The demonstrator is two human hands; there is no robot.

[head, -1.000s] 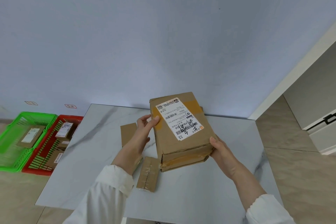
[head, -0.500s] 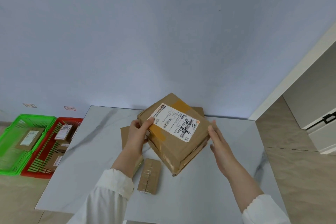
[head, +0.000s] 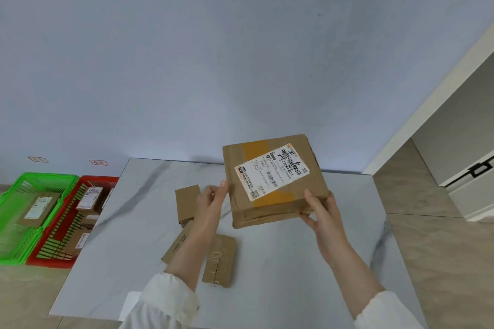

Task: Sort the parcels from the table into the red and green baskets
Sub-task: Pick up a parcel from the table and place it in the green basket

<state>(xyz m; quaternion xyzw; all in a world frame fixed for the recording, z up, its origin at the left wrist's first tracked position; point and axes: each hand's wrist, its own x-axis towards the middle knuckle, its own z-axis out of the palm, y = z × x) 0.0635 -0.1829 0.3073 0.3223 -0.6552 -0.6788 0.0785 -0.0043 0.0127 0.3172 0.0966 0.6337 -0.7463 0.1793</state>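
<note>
Your right hand [head: 319, 211] is gripping the near right corner of the large parcel [head: 272, 181], with the thumb lying on top and the fingers curling underneath. Your left hand [head: 211, 201] is reaching up with one fingertip touching the parcel's left edge; its other fingers are bending loosely and closing on nothing. Both forearms are stretching forward out of white sleeves.

You are holding the parcel in the air over the far right part of the table [head: 294, 275], tilting its top face toward you. A white shipping label [head: 271, 173] is sitting askew on that face, showing "P804", a barcode and bold black handwriting. The smaller print is too fine to read. The parcel is a flat brown cardboard box with a band of yellowish tape running under the label.

Three small parcels are lying on the marble-patterned table near your left arm: a plain one [head: 187, 201], a taped one [head: 219, 259] and one partly under your forearm [head: 175, 246].

The red basket [head: 88, 181] and the green basket [head: 40, 176] are standing side by side on the floor to the left, each holding labelled parcels.
</note>
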